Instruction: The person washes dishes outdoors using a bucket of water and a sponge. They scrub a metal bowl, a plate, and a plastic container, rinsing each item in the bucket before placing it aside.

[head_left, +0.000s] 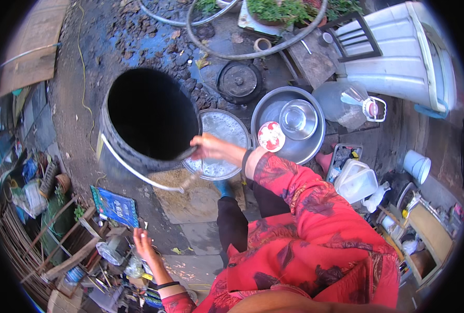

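Black barrel (151, 117) left of centre, tipped up — right hand (207, 147) fingers clamped on its rim; left hand (142, 241) loose, holding nothing; inside looks empty.

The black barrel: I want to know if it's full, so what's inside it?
The barrel shows only a dark opening; its contents are lost in shadow. The right hand grips its rim.

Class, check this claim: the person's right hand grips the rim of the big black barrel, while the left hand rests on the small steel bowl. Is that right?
Not quite. The head view shows the right hand on the rim of the black barrel, but the left hand is low by the clutter near the blue sign, far from the small steel bowl.
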A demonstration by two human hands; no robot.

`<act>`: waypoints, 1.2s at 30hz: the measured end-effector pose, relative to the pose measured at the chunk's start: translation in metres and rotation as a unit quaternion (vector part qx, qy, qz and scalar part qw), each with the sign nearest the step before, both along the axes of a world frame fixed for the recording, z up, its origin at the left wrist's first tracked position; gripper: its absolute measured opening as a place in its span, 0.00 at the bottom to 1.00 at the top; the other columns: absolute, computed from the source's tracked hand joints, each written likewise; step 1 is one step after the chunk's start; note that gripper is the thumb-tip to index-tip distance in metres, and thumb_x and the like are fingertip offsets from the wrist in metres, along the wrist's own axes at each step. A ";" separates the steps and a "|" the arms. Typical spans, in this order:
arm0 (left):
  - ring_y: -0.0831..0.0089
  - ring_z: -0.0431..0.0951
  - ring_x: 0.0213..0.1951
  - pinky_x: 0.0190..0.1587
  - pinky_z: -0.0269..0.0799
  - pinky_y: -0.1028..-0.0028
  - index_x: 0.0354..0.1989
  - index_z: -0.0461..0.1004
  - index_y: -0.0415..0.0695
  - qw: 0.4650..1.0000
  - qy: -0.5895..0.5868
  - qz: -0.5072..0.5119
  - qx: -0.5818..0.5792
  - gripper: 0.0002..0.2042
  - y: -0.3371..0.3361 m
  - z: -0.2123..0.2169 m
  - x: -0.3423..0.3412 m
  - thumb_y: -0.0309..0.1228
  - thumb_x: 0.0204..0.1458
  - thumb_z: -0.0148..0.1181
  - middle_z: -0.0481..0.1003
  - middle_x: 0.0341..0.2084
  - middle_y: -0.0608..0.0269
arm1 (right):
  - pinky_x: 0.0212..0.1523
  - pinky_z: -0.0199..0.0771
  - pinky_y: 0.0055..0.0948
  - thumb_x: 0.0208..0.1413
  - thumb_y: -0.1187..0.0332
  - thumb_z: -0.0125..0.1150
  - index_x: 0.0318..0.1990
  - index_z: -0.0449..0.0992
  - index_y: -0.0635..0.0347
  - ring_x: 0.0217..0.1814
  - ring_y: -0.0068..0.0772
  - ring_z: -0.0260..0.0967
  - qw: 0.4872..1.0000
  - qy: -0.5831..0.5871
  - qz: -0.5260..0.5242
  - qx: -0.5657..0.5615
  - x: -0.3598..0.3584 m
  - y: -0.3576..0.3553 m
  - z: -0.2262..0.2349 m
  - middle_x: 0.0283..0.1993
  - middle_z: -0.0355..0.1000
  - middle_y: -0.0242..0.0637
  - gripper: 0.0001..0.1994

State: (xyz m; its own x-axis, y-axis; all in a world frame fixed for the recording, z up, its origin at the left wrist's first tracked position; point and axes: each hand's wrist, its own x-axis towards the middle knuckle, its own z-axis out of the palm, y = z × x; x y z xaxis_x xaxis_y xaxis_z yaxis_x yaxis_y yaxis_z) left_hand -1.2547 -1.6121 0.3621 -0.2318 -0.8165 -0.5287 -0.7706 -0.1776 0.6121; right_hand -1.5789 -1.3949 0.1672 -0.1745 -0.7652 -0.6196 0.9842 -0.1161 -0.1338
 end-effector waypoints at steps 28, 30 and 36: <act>0.65 0.70 0.53 0.57 0.61 0.68 0.61 0.58 0.41 0.942 -0.057 -0.088 0.318 0.24 0.092 -0.079 0.049 0.31 0.57 0.52 0.67 0.54 0.52 | 0.28 0.78 0.29 0.59 0.64 0.53 0.49 0.67 0.62 0.31 0.33 0.75 0.927 0.160 -0.067 0.333 0.068 0.175 -0.122 0.36 0.74 0.41 0.15; 0.65 0.70 0.54 0.58 0.61 0.67 0.59 0.61 0.41 0.939 -0.044 -0.127 0.317 0.22 0.075 -0.085 0.044 0.33 0.57 0.53 0.66 0.55 0.53 | 0.29 0.77 0.27 0.59 0.62 0.52 0.51 0.67 0.62 0.34 0.31 0.75 0.924 0.163 -0.068 0.339 0.128 0.214 -0.081 0.36 0.74 0.38 0.17; 0.67 0.69 0.55 0.58 0.58 0.67 0.52 0.70 0.38 0.930 -0.005 -0.266 0.255 0.20 0.021 -0.105 0.006 0.41 0.57 0.53 0.72 0.51 0.56 | 0.28 0.75 0.23 0.62 0.63 0.48 0.40 0.73 0.64 0.31 0.27 0.75 0.893 0.083 -0.135 0.422 0.284 0.275 0.003 0.37 0.75 0.39 0.12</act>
